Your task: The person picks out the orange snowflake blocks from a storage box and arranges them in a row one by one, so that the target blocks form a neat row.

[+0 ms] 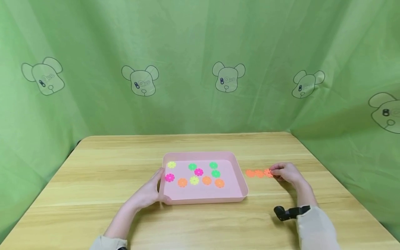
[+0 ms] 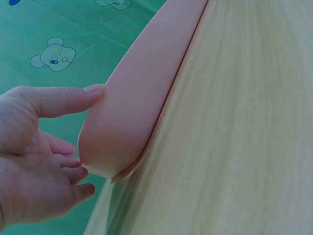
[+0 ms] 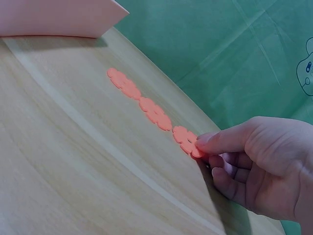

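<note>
Sleeve (image 1: 318, 229) nearest, my right fingers (image 3: 229, 185) pinch the end orange disc (image 3: 181, 136), best handled level, left fingers (image 2: 74, 175) gripping the tray (image 1: 203, 193).

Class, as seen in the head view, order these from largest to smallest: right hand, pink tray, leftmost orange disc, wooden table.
1. wooden table
2. pink tray
3. right hand
4. leftmost orange disc

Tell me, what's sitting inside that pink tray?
Inside the pink tray lie two yellow discs, three green discs, two magenta discs and three orange discs, ten in all. Whatever might be directly beneath each disc is covered and can't be seen.
</note>
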Action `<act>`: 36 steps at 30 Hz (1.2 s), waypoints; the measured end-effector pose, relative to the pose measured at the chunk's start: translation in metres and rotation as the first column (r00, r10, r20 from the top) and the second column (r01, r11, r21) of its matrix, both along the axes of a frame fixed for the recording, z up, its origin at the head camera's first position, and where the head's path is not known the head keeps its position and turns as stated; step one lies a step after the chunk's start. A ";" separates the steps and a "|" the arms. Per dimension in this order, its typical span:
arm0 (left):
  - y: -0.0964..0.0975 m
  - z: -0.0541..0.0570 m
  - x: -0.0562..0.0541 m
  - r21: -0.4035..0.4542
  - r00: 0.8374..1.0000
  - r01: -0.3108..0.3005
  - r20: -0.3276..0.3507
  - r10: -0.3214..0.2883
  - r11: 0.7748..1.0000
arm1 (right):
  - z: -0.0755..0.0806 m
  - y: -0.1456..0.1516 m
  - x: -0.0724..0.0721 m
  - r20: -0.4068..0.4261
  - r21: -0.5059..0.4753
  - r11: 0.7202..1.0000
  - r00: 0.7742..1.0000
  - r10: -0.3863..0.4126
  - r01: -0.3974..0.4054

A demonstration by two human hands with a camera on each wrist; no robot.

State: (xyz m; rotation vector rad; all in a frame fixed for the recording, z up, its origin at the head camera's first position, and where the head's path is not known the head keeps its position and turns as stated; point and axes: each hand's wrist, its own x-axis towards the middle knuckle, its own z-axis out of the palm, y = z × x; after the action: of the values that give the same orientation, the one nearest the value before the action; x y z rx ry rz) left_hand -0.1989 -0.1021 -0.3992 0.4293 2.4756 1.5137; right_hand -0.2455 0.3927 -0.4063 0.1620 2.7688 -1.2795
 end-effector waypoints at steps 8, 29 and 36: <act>0.000 -0.001 -0.001 0.002 1.000 -0.002 -0.005 0.002 1.000 | -0.003 0.000 -0.001 -0.009 -0.019 1.000 1.000 -0.005 0.004; 0.000 -0.002 0.000 -0.019 1.000 -0.001 -0.020 0.000 1.000 | 0.018 -0.007 0.004 0.021 -0.058 0.995 0.997 0.079 -0.077; 0.000 -0.002 0.000 -0.016 1.000 -0.006 -0.026 0.005 1.000 | 0.037 -0.021 0.000 -0.011 -0.005 0.992 0.992 0.122 -0.122</act>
State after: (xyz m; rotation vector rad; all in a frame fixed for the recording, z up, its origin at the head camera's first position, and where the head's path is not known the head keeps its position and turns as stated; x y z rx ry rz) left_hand -0.1993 -0.1018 -0.4014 0.4420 2.5087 1.4981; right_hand -0.2453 0.3716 -0.3697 -0.0150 2.7355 -1.2617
